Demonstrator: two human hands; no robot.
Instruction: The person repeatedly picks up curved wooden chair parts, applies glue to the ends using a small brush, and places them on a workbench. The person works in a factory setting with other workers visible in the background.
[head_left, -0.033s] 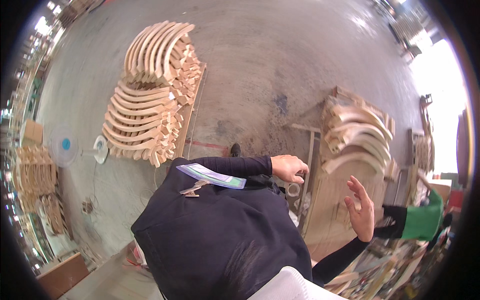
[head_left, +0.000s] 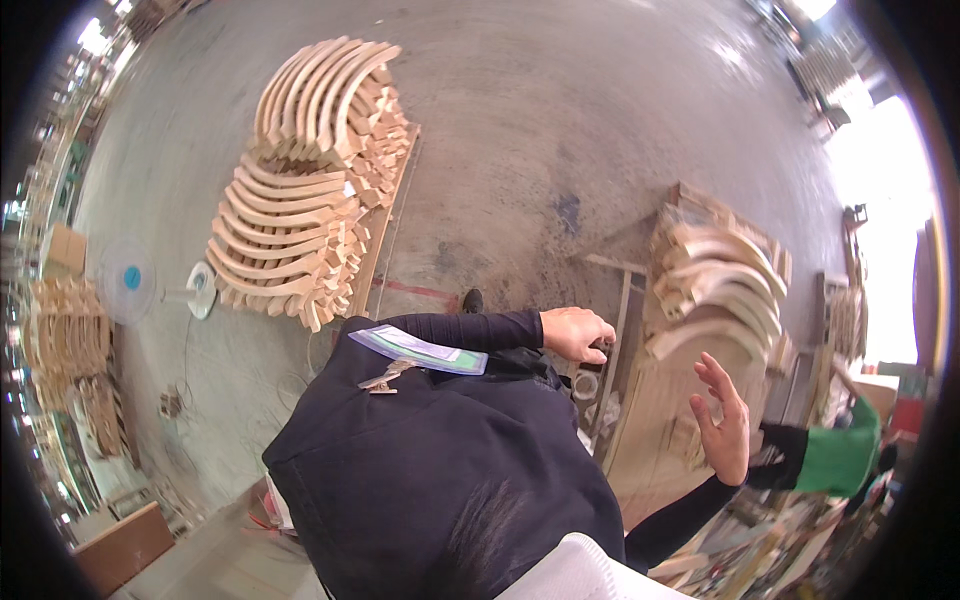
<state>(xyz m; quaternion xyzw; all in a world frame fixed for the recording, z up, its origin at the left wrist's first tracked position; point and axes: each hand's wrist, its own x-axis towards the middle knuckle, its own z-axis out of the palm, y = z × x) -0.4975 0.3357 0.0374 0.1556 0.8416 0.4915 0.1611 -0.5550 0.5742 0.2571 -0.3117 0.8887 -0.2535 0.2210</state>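
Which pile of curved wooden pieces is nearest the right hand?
The smaller pile at the right, on the flat wooden surface just beyond the right hand. The larger pile stands farther off, to the left.

- My left arm [head_left: 470, 329] reaches out to the right.
- My left hand [head_left: 575, 333] has its fingers loosely curled.
- My right hand [head_left: 727, 435] points forward, thumb and fingers apart.
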